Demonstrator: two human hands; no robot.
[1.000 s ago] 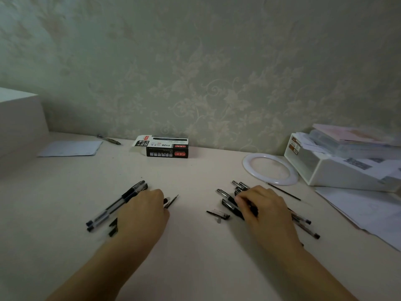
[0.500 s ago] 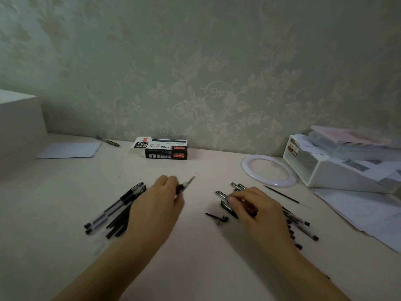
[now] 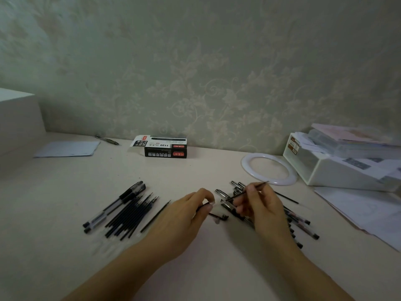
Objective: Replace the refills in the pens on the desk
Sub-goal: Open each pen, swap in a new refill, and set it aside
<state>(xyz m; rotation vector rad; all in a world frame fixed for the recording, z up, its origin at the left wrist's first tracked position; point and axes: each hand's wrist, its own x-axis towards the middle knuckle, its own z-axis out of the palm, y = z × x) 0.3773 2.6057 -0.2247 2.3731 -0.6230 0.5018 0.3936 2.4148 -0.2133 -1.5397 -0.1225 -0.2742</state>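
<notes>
My left hand (image 3: pixel 184 216) pinches a small dark pen part (image 3: pixel 204 206) at mid-desk. My right hand (image 3: pixel 260 205) pinches a thin dark refill (image 3: pixel 258 186) that slants up to the right, its lower end close to the left fingertips. Under and behind the right hand lies a heap of several black pens (image 3: pixel 300 222). To the left lie a bundle of several dark refills (image 3: pixel 130 213), two capped pens (image 3: pixel 115 204) and a single refill (image 3: pixel 155 216). A small black piece (image 3: pixel 220 216) lies between my hands.
A black refill box (image 3: pixel 166 148) stands by the wall. A white ring light (image 3: pixel 249 170), a white organiser box (image 3: pixel 338 172) and loose papers (image 3: pixel 368 211) fill the right side. Another loose refill (image 3: pixel 287 198) lies there. At the left are a paper sheet (image 3: pixel 67 148), a pen (image 3: pixel 107 140) and a white block (image 3: pixel 17 114).
My left hand left the refill bundle and moved right to mid-desk with a small part. My right hand lifted a refill off the pen heap and brought it towards the left hand.
</notes>
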